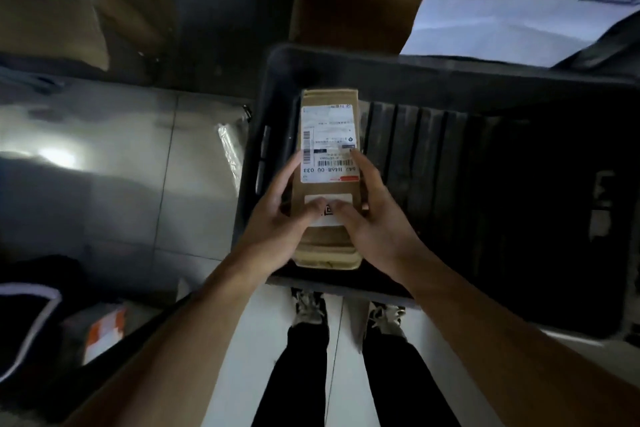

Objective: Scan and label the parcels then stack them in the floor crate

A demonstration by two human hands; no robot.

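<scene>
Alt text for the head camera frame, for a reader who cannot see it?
Both hands, left and right, hold a labelled brown parcel over a black floor crate, thumbs on a small white sticker. Tiled floor lies beside it.

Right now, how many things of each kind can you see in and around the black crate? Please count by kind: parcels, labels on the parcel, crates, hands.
Parcels: 1, the brown parcel
Labels on it: 2, the shipping label and the small label
Crates: 1, the black crate
Hands: 2, left hand and right hand
Total: 6
</scene>
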